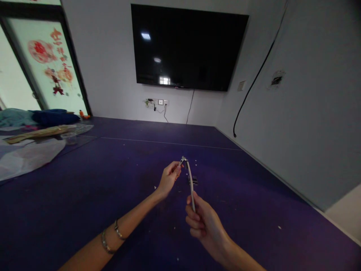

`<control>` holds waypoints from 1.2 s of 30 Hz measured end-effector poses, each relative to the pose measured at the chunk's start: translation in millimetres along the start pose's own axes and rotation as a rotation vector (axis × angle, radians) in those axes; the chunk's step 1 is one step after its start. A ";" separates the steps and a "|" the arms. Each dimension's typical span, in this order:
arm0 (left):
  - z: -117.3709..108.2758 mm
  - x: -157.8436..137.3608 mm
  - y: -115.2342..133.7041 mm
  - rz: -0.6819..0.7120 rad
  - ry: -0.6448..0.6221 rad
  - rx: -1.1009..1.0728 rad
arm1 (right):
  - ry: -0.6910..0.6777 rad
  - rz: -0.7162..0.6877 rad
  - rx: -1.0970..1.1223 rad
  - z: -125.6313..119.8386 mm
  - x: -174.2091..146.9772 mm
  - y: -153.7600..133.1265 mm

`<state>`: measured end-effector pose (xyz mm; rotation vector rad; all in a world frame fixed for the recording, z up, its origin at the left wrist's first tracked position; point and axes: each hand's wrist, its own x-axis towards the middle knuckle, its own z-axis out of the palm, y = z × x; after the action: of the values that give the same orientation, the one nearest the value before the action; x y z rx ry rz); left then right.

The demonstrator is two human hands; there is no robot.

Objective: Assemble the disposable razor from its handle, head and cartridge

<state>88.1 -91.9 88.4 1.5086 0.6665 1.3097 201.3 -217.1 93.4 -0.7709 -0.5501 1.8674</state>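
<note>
My left hand [168, 178] is closed, its fingertips pinching a small silver metal piece [183, 159]; the exact kind is too small to tell. At that piece is the top end of a pale grey, slightly bent cable-like strip [190, 177]. Lower down the strip, my right hand [205, 226] is closed around it, with the thumb along its side. Both hands are held over a dark purple surface [113, 195]. Partly behind the strip is a small dark item [194, 180], whose kind I cannot make out.
White scraps are scattered on the purple surface. A black cable [255, 79] hangs along the right wall. Ahead are a wall-mounted television [188, 45] and sockets with cords [160, 102]. Clear plastic sheeting [31, 160], a flat brown piece [42, 133] and blue cloth [55, 117] lie left.
</note>
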 end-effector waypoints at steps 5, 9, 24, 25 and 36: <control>0.4 -0.8 0.3 0.029 0.023 0.010 | 0.001 -0.079 0.006 2.4 2.9 -7.5; 2.3 -3.5 0.5 0.036 0.019 0.029 | -0.009 -0.066 -0.011 1.6 7.7 -10.6; 0.0 -2.6 -2.2 0.041 0.023 0.067 | 0.020 -0.037 0.001 4.3 1.5 3.0; -0.2 -2.7 -2.6 0.039 0.021 0.067 | 0.020 -0.037 0.006 4.6 0.9 3.6; 0.6 -2.7 1.6 -0.005 0.030 -0.029 | 0.000 0.062 0.001 8.2 -8.8 16.2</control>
<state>87.6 -95.0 88.8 1.4659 0.6677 1.3354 187.8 -231.8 90.6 -0.7953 -0.5302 1.9240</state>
